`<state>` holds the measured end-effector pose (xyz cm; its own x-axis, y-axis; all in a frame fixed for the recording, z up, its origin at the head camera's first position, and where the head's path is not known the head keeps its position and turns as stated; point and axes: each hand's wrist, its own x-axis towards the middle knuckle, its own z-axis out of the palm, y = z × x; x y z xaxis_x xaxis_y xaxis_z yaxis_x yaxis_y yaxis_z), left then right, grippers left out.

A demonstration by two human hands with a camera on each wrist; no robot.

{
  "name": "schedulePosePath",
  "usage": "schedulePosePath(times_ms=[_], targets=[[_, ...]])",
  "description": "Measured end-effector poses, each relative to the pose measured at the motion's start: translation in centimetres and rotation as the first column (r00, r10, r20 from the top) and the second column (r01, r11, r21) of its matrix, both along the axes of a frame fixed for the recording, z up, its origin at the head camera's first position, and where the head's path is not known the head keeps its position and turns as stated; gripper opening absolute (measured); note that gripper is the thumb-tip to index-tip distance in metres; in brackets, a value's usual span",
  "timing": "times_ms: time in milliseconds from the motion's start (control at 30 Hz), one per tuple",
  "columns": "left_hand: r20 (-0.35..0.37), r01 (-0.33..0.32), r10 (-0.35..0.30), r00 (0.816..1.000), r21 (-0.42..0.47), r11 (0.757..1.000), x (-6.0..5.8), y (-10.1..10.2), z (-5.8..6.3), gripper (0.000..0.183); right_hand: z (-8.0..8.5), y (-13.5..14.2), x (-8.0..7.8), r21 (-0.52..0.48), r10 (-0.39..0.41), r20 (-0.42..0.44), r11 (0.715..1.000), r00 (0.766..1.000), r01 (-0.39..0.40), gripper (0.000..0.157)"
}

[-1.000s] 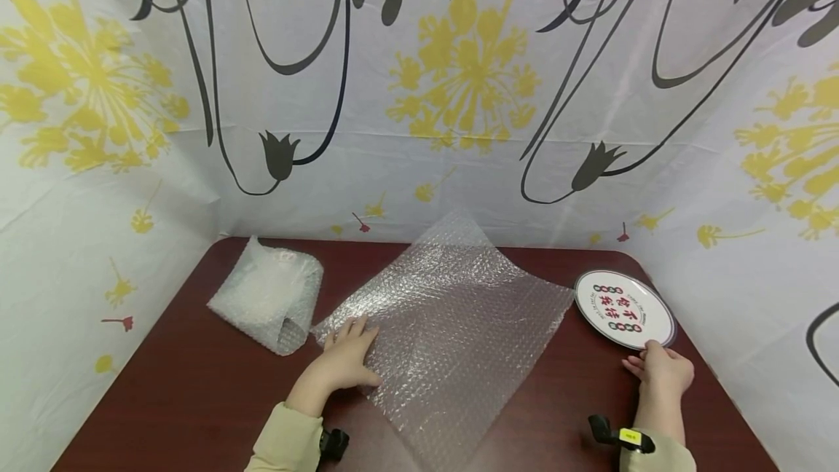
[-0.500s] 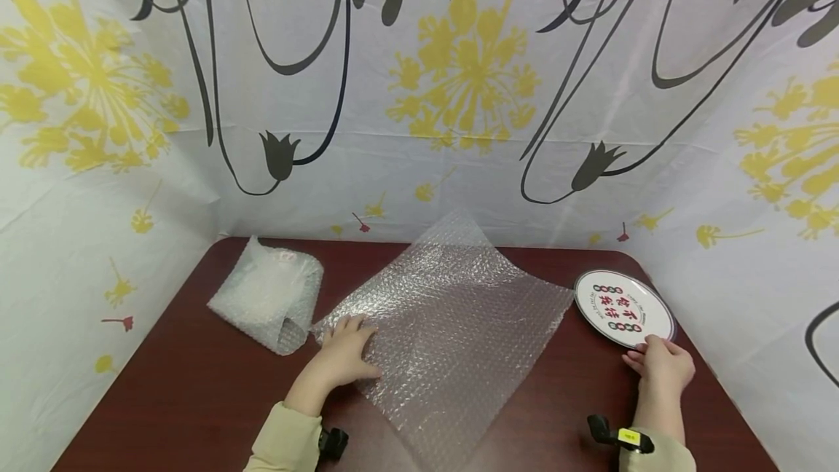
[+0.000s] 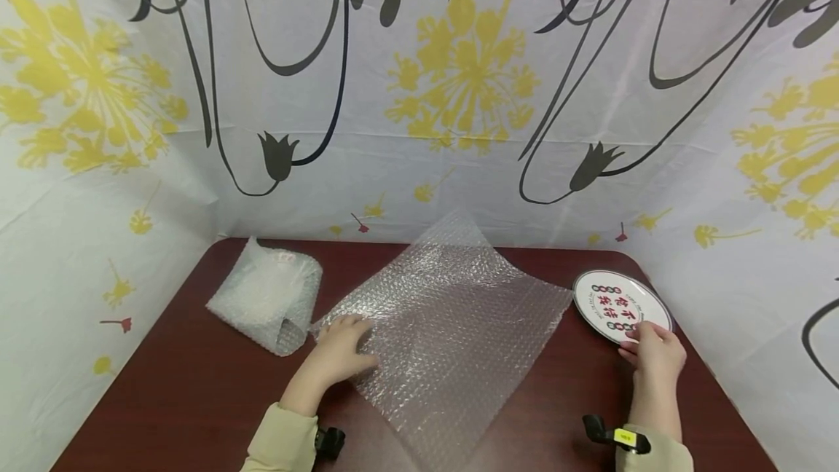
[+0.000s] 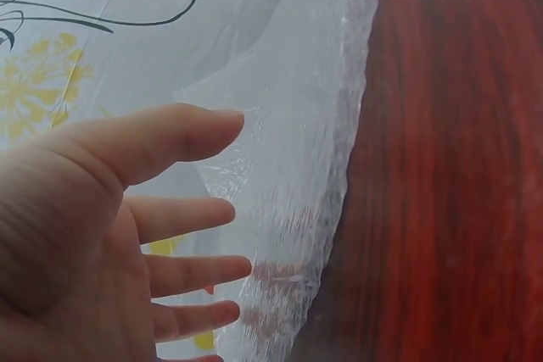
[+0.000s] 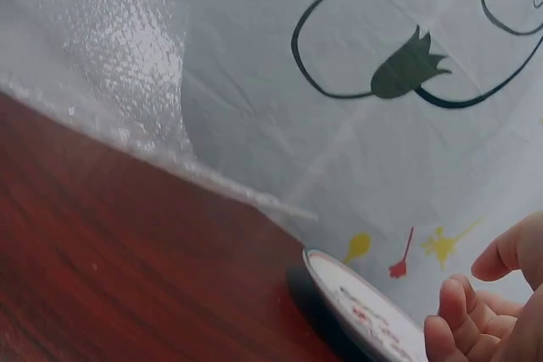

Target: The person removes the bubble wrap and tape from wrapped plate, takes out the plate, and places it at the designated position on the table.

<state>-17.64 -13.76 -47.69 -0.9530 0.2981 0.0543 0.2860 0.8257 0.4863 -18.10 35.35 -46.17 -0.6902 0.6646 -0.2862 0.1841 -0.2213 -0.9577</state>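
Observation:
A large clear bubble wrap sheet [image 3: 446, 312] lies cornerwise across the middle of the table. On its left corner rests my left hand [image 3: 342, 350], fingers spread; the left wrist view shows straight fingers [image 4: 199, 269] over the bubble wrap's edge [image 4: 327, 201]. A round white plate [image 3: 609, 304] with a dark rim and red characters lies at the right. My right hand [image 3: 655, 355] is at its near rim, with fingertips overlapping the printed face. In the right wrist view the loosely bent fingers [image 5: 454, 307] are beside the plate [image 5: 356, 303], with a gap to the thumb.
A bundle in bubble wrap [image 3: 269, 293], something white inside, lies at the back left of the dark red table [image 3: 164, 399]. A white cloth with flower prints [image 3: 419, 188] hangs behind and along both sides. The bubble wrap's far corner leans against it.
My right hand has moved slightly forward and left, from the plate's near rim to over its face. My left hand has shifted slightly on the bubble wrap. The plate stays where it was.

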Motion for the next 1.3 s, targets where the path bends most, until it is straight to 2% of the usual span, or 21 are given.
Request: schedulePosePath(times_ms=[233,433,600,800,967,1200,1300], targets=[[-0.076,-0.016,0.02,0.997,0.064,0.998,-0.2,-0.4,-0.1,0.052,1.2,-1.7,-0.3,0.02,0.064,-0.04,0.998,0.997,-0.063,0.014],[-0.111,-0.062,0.075,0.991,0.117,0.991,-0.2,-0.7,0.3,0.044,2.2,-3.4,-0.5,0.047,0.101,-0.077,0.994,0.992,-0.098,0.014],[-0.115,-0.109,0.126,0.985,0.148,0.983,-0.3,-1.3,0.6,0.04,2.9,-4.8,-0.8,0.062,0.144,-0.13,0.989,0.981,-0.137,0.014],[-0.103,-0.125,0.146,0.984,0.188,0.974,-0.6,-1.9,1.0,0.038,3.6,-6.0,-0.6,0.081,0.189,-0.149,0.981,0.971,-0.179,0.011],[-0.117,-0.137,0.171,0.978,0.253,0.958,-0.7,-2.5,1.2,0.036,4.1,-7.4,-0.8,0.092,0.24,-0.166,0.969,0.956,-0.227,0.008],[-0.128,-0.171,0.216,0.968,0.297,0.939,-0.2,-3.4,2.0,0.032,4.2,-9.3,-1.0,0.112,0.342,-0.184,0.939,0.921,-0.326,0.009],[-0.124,-0.174,0.221,0.967,0.307,0.936,-0.1,-3.8,2.1,0.031,4.2,-9.8,-1.0,0.122,0.354,-0.185,0.934,0.917,-0.336,0.009]])
